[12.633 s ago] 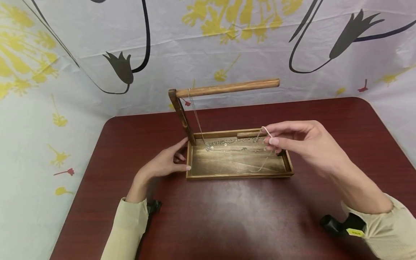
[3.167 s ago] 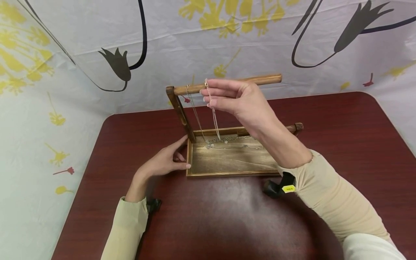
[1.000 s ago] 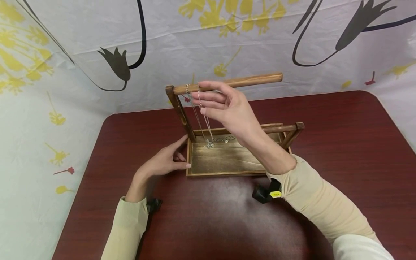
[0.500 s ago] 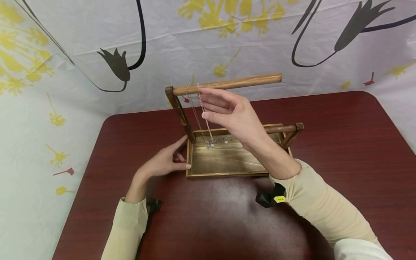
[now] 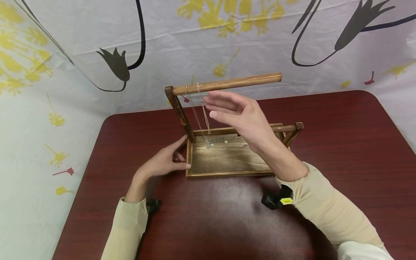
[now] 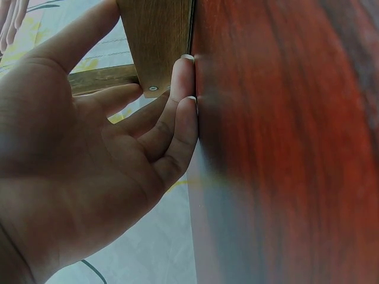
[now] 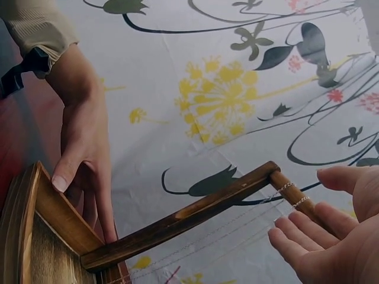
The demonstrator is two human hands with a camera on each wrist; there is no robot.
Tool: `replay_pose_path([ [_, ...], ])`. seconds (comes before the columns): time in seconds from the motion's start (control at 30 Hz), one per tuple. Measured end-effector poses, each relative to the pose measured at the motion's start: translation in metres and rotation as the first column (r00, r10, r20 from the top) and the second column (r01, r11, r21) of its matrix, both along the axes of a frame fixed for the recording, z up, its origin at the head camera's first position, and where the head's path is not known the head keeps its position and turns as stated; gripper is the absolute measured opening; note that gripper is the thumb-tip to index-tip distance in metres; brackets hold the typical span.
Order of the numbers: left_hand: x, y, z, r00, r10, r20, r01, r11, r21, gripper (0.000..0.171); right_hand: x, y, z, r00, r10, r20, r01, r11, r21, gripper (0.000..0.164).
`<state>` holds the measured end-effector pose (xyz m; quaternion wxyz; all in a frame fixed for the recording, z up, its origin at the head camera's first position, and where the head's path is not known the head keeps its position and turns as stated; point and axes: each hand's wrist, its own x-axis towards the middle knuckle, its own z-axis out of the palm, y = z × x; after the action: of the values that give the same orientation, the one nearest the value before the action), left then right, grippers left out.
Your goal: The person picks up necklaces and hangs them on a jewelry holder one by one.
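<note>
A wooden jewelry stand has a shallow tray (image 5: 227, 166), a tall left post (image 5: 180, 112) and an upper bar (image 5: 240, 82). Two fine chain necklaces hang from the bar near that post. The right one, a necklace (image 5: 204, 112), dangles just left of my right hand (image 5: 245, 115), whose relaxed fingers are apart from it. Farther left hangs the other necklace (image 5: 195, 112), reaching down to small pendants (image 5: 210, 145) in the tray. My left hand (image 5: 160, 161) rests against the tray's left end, thumb at the front corner. In the left wrist view its fingers (image 6: 183, 127) touch the tabletop, loosely bent.
More chains (image 5: 224, 139) lie along the tray's back side, partly hidden by my right hand. A lower bar (image 5: 287, 128) stands at the tray's right end. The dark red table (image 5: 208, 216) meets a flower-printed cloth (image 5: 162, 65) behind.
My right hand brought a necklace from the tray up to the upper bar, hung it there and let go. It has since drawn slightly right. My left hand has stayed put.
</note>
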<state>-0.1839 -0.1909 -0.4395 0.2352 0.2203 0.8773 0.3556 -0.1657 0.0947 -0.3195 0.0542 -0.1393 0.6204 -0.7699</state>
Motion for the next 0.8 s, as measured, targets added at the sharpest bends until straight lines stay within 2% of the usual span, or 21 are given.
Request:
replay_pose_path([
  [0.2,-0.001,0.0,-0.001,1.0,-0.005,0.002,0.005,1.0,0.0,0.1,0.001,0.008,-0.003,1.0,-0.008,-0.005,0.008,1.0,-0.003,0.041],
  [0.43,-0.001,0.0,0.0,1.0,-0.007,0.002,0.007,1.0,0.001,0.1,0.002,0.021,-0.005,0.998,-0.06,-0.012,0.061,0.995,0.079,0.033],
  [0.8,0.0,-0.001,-0.002,1.0,-0.002,0.007,0.002,1.0,0.003,0.1,0.005,0.031,-0.007,0.998,-0.067,-0.004,0.067,0.991,0.115,0.026],
])
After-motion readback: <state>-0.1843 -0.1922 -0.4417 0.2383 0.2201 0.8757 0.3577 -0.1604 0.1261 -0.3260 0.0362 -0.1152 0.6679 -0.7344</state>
